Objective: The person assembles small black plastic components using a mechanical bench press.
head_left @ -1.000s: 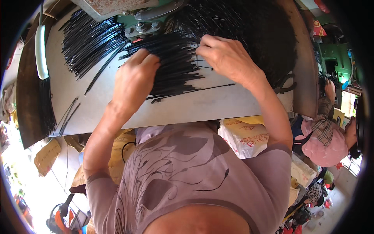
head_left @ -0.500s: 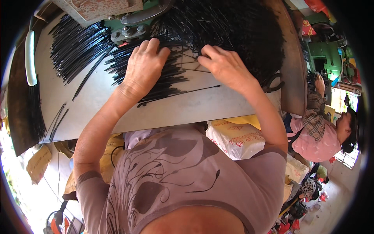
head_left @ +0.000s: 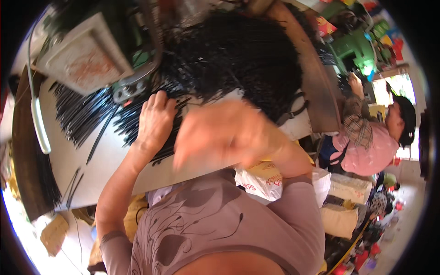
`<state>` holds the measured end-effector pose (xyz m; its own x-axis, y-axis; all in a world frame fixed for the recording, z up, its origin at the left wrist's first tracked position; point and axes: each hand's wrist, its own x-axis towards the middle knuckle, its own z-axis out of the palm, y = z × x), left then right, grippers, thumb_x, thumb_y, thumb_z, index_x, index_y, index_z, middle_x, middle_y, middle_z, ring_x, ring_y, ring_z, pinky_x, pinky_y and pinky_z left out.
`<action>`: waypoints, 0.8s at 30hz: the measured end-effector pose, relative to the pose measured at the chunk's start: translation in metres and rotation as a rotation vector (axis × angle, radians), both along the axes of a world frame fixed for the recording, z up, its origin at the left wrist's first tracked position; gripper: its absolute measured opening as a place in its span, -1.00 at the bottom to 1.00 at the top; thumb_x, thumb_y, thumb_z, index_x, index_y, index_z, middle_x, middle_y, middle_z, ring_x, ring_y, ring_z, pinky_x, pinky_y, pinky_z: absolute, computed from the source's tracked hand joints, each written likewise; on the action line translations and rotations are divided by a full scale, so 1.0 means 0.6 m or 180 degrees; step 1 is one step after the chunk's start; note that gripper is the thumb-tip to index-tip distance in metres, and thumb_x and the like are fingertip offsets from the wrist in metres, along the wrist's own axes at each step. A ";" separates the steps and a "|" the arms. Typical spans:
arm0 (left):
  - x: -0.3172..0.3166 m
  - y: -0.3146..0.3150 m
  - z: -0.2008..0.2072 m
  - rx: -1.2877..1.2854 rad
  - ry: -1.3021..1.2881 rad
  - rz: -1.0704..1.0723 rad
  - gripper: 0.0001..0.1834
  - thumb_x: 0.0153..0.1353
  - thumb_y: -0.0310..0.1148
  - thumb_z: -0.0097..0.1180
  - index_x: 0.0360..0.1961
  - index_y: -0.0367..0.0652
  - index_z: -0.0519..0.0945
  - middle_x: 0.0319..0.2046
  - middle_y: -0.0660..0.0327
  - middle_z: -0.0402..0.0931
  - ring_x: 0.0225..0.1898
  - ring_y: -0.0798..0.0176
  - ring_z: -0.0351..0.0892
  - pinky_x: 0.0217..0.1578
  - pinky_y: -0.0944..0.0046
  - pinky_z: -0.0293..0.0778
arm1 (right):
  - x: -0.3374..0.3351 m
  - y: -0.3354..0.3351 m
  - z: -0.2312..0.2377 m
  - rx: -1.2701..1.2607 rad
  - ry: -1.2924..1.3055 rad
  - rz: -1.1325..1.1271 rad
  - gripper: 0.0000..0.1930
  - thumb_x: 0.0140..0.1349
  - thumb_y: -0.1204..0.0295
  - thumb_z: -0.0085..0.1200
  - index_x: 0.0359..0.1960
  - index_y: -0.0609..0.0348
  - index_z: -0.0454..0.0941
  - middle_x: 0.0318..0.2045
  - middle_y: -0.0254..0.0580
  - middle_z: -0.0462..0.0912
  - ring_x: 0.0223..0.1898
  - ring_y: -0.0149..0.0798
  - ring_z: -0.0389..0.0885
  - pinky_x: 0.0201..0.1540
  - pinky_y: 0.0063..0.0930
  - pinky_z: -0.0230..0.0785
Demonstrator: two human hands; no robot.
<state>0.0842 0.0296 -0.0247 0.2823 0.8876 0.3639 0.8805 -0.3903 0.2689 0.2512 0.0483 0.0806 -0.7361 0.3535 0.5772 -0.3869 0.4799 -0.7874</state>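
My left hand (head_left: 157,120) is closed, its fingers curled down at a bundle of thin black rods (head_left: 130,123) in front of the machine. Whatever those fingers pinch is hidden beneath them. My right hand (head_left: 224,133) is lifted over the worktable, smeared by motion; its fingers cannot be made out. Behind it lies a large heap of thin black rods (head_left: 243,55). Another neat bundle of rods (head_left: 82,114) fans out at the left, with one longer rod (head_left: 101,135) apart from it.
A green machine with a rust-stained pale plate (head_left: 89,57) overhangs the table (head_left: 110,174). Black pliers (head_left: 295,107) lie by the right board (head_left: 316,87). A lamp tube (head_left: 40,126) hangs left; white bags (head_left: 261,181) sit below. A co-worker in pink (head_left: 364,149) sits at the right.
My right hand has moved from the heap's near edge down and left, toward my body, and is now blurred. My left hand stays at the rods. The whole view has shifted and tilted.
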 end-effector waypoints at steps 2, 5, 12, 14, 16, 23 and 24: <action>-0.002 0.004 -0.014 0.0054 0.0133 0.0031 -0.93 -0.11 -0.47 0.01 -0.54 -0.19 0.41 -0.45 0.14 0.26 -0.35 0.09 0.33 -0.35 0.18 0.31 | -0.028 -0.048 0.018 -0.0095 0.0438 0.1152 -0.84 0.14 0.45 -0.12 -0.37 0.19 0.53 -0.44 -0.20 0.52 -0.49 -0.25 0.50 -0.49 -0.51 0.35; 0.005 0.005 -0.006 -0.0123 0.0068 0.0101 -0.91 -0.12 -0.52 0.03 -0.53 -0.23 0.39 -0.47 0.12 0.27 -0.37 0.07 0.35 -0.35 0.16 0.32 | -0.055 -0.086 0.056 -0.0482 0.1095 0.2052 -0.86 0.12 0.50 -0.07 -0.35 0.27 0.51 -0.48 -0.16 0.50 -0.49 -0.25 0.48 -0.48 -0.49 0.31; -0.001 -0.001 0.016 -0.0243 -0.0362 0.0065 -0.88 -0.09 -0.54 0.03 -0.48 -0.20 0.37 -0.48 0.11 0.29 -0.39 0.03 0.36 -0.40 0.13 0.33 | -0.032 -0.066 0.042 -0.0706 0.0927 0.2624 -0.94 0.06 0.53 0.02 -0.44 0.24 0.51 -0.58 -0.26 0.48 -0.51 -0.34 0.47 -0.51 -0.58 0.27; -0.004 -0.005 0.025 -0.0308 -0.0400 0.0115 -0.89 -0.05 -0.54 0.00 -0.45 -0.20 0.37 -0.51 0.11 0.30 -0.41 0.03 0.37 -0.42 0.13 0.33 | -0.034 -0.071 0.035 -0.0814 0.1330 0.2414 -0.95 0.04 0.53 0.04 -0.46 0.23 0.52 -0.57 -0.27 0.49 -0.53 -0.36 0.46 -0.55 -0.60 0.25; -0.002 -0.006 0.036 -0.0176 -0.0452 0.0123 -0.89 -0.03 -0.56 -0.03 -0.41 -0.21 0.38 -0.51 0.10 0.32 -0.42 0.02 0.38 -0.44 0.13 0.34 | -0.035 -0.073 0.045 -0.0933 0.1013 0.2407 -0.95 0.04 0.53 0.04 -0.46 0.23 0.53 -0.56 -0.27 0.50 -0.53 -0.38 0.46 -0.54 -0.61 0.25; -0.030 -0.024 0.055 -0.0163 -0.0320 0.0234 -0.88 -0.02 -0.60 -0.08 -0.39 -0.24 0.39 -0.48 0.05 0.38 -0.42 -0.04 0.40 -0.45 0.11 0.33 | -0.034 -0.066 0.039 -0.1015 0.0603 0.2979 -0.90 0.02 0.54 0.07 -0.39 0.22 0.53 -0.52 -0.29 0.53 -0.50 -0.41 0.48 -0.48 -0.64 0.26; -0.034 -0.022 0.056 -0.0183 -0.0295 0.0263 -0.88 -0.02 -0.60 -0.08 -0.39 -0.24 0.39 -0.48 0.05 0.38 -0.42 -0.04 0.40 -0.45 0.11 0.33 | -0.027 -0.054 0.036 -0.1028 0.0632 0.3009 -0.90 0.02 0.54 0.07 -0.39 0.22 0.53 -0.52 -0.29 0.53 -0.50 -0.41 0.48 -0.48 -0.64 0.26</action>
